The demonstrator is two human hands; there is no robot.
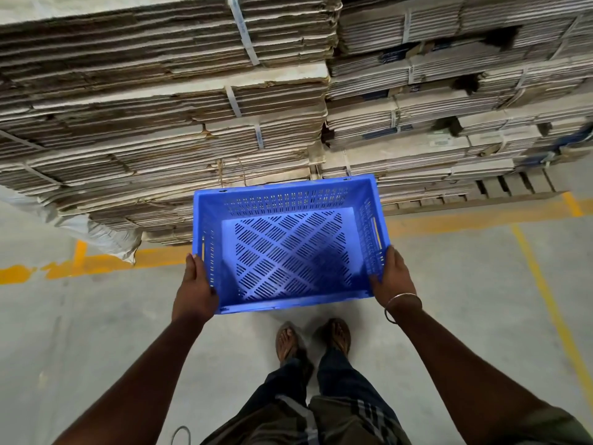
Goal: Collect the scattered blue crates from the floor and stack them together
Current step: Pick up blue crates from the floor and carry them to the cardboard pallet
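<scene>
One empty blue crate (288,248) with slotted walls and a perforated bottom hangs in the air in front of me, open side up, above the concrete floor. My left hand (194,289) grips its near left corner, thumb over the rim. My right hand (393,277), with a metal bangle on the wrist, grips the near right side. No other blue crate is in view.
Tall stacks of strapped flat cardboard (167,117) fill the space straight ahead, the right ones on a wooden pallet (500,187). Yellow floor lines (545,290) run along the stacks and off to the right. My sandalled feet (313,340) stand just behind the crate.
</scene>
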